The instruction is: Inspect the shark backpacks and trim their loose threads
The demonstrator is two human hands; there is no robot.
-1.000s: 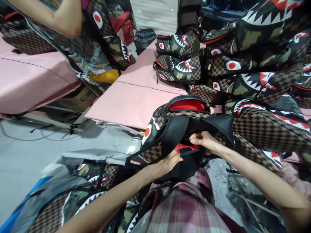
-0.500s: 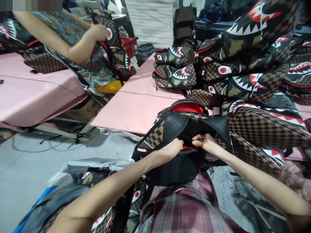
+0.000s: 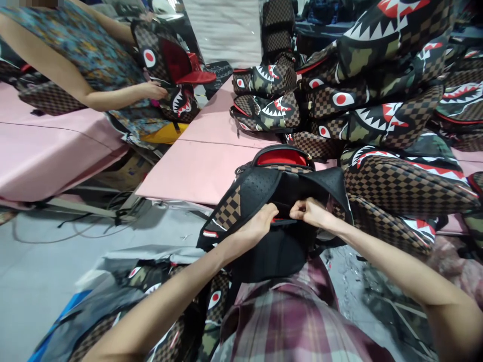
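Observation:
A black backpack [image 3: 281, 254] with brown checkered panels rests against my lap and the edge of the pink table, its main opening towards me. My left hand [image 3: 262, 221] is closed on the left part of the opening's edge, where a strip of red lining shows. Across a small gap, my right hand [image 3: 309, 211] pinches the dark material at the right of the opening. The exact bit under its fingertips is too small to make out. Behind both hands, the backpack's front pocket [image 3: 283, 157] gapes with a red inside.
Shark-print backpacks [image 3: 372, 100] are piled on the pink table [image 3: 181, 176] at the right. More bags [image 3: 151, 274] lie low at my left. Across the table at the left, a co-worker's hand [image 3: 153, 91] handles another backpack [image 3: 149, 48] with a red inside.
My hands stay at the backpack's opening, and less red lining shows between them. The co-worker's hand has moved down, and that backpack's red flap now hangs open. The view has shifted slightly.

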